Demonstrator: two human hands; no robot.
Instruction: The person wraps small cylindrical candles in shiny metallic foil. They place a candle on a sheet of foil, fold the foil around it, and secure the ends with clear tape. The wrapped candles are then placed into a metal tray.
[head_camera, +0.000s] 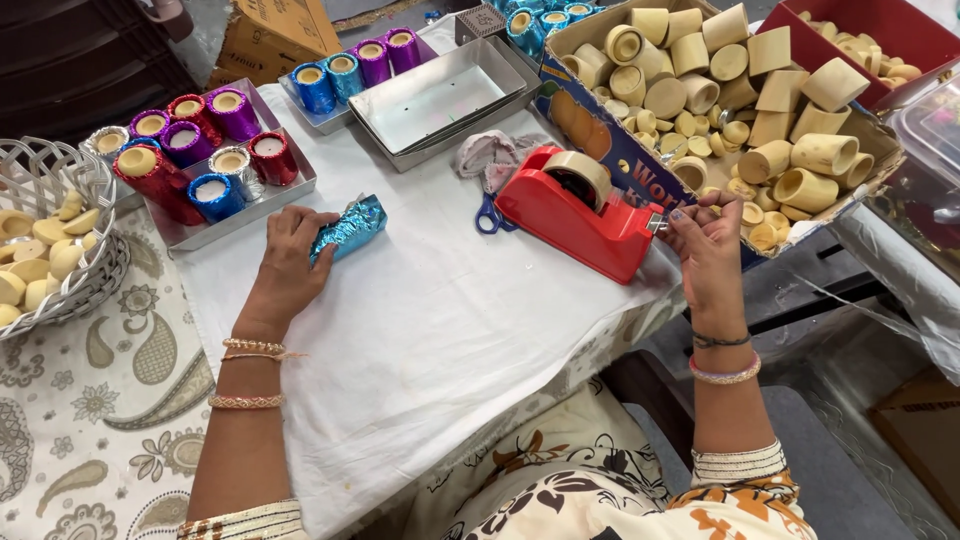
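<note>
While the left hand (290, 250) clamps a blue foil-wrapped piece (350, 228) mid-table, the right hand (705, 240) pinches tape at the red dispenser (585, 215); wrapped ones fill the tray (245, 215) at the table's left edge, many bare ones wait.

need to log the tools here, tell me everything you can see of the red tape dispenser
The red plastic tape dispenser stands on the white cloth-covered table, in front of a cardboard box of plain cream cylinders. It has a heavy wedge-shaped body and carries a roll of tan tape on top. Its cutter end points toward the right hand, whose fingers pinch at the cutter. Blue-handled scissors lie against its other end.
</note>
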